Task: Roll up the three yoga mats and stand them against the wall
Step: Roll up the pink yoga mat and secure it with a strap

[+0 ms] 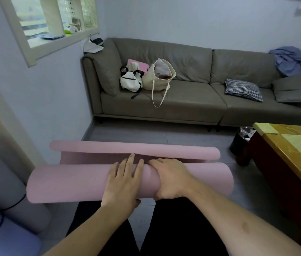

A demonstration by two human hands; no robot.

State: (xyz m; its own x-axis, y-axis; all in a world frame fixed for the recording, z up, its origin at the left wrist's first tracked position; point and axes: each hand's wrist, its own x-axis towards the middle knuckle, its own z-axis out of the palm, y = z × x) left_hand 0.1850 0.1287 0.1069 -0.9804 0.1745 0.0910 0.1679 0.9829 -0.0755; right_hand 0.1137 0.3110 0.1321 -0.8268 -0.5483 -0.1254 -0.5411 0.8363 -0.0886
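Two hands work one pink yoga mat (68, 183) low in the centre of the frame, seen from the head camera. Its thick rolled part lies across the picture, long axis left to right, on the grey floor (164, 133) just ahead of the person's knees. The left hand (123, 179) rests flat on top, fingers straight and spread. The right hand (170, 179), touching it, curls round the roll. A short unrolled stretch lies just beyond the fingertips, ending in a thinner curled far edge (135, 149) parallel to the roll. Rolling looks nearly finished; the next push goes away from the body, toward the grey sofa (192, 100) in the upper half.
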